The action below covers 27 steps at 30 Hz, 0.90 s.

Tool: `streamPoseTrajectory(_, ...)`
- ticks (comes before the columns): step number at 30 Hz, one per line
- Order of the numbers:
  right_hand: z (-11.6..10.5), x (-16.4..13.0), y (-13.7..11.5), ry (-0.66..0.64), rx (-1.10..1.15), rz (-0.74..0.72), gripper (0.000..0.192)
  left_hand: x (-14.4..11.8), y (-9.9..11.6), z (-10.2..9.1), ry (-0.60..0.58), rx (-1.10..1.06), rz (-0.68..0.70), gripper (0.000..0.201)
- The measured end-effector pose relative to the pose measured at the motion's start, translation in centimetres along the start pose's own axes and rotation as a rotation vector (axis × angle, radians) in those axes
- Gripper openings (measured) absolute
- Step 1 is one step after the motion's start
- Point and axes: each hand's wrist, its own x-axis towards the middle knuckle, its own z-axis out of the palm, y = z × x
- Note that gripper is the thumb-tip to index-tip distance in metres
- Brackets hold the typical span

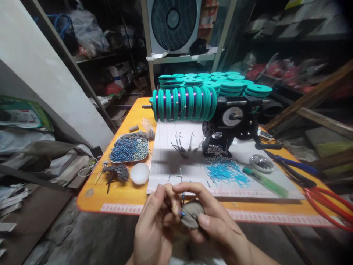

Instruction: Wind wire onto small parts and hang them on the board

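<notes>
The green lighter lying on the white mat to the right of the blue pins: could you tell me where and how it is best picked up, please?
Probably by the middle of the green lighter, pinched across its narrow width from above. It lies flat on the white mat, its long body running diagonally, with bare mat along both long sides. Its upper end sits close to the blue pins, so the middle or lower half leaves the fingers more room.

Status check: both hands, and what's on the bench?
Left hand pinching a small blue piece. Right hand gripping grey lump. Both near table edge; winding machine beyond, untouched.
</notes>
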Motion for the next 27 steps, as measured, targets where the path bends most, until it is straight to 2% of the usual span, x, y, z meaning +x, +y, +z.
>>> streamPoseTrajectory(2,0.1,0.1,0.7,0.004,0.237,0.002,0.044,0.2,-0.3,0.0,0.052,-0.124,-0.061,0.029)
streamPoseTrajectory(5,0.1,0.4,1.6,0.006,0.361,-0.038,0.035,0.2,-0.7,-0.2,0.109,-0.213,-0.108,0.03)
streamPoseTrajectory(11,0.1,0.8,1.8,-0.027,0.371,-0.031,0.033,0.0,-1.3,-0.5,0.071,-0.283,-0.089,0.034)
streamPoseTrajectory(16,0.2,0.9,1.9,-0.044,0.338,-0.049,0.035,0.1,-0.9,-1.0,0.007,-0.29,-0.121,0.033)
streamPoseTrajectory(18,0.2,0.9,1.5,-0.03,0.233,-0.024,0.037,-0.1,-0.7,-1.3,0.009,-0.214,-0.082,0.035)
streamPoseTrajectory(20,0.2,0.8,0.8,0.038,-0.087,-0.031,0.038,-0.4,-0.8,-1.6,0.03,-0.002,0.09,0.038)
streamPoseTrajectory(21,0.3,0.8,0.5,0.089,-0.326,-0.095,0.038,-0.7,-1.0,-1.7,0.056,0.137,0.217,0.039)
streamPoseTrajectory(23,0.6,0.8,0.0,0.218,-0.799,-0.331,0.044,-1.4,-1.6,-1.7,0.129,0.369,0.459,0.038)
streamPoseTrajectory(24,0.7,0.8,-0.1,0.27,-0.951,-0.456,0.049,-1.7,-1.9,-1.7,0.174,0.415,0.518,0.037)
streamPoseTrajectory(25,0.9,0.8,-0.1,0.294,-1.001,-0.538,0.055,-2.0,-2.1,-1.6,0.22,0.412,0.524,0.035)
streamPoseTrajectory(27,1.0,0.6,-0.1,0.241,-0.829,-0.55,0.056,-2.4,-2.4,-1.4,0.276,0.303,0.439,0.034)
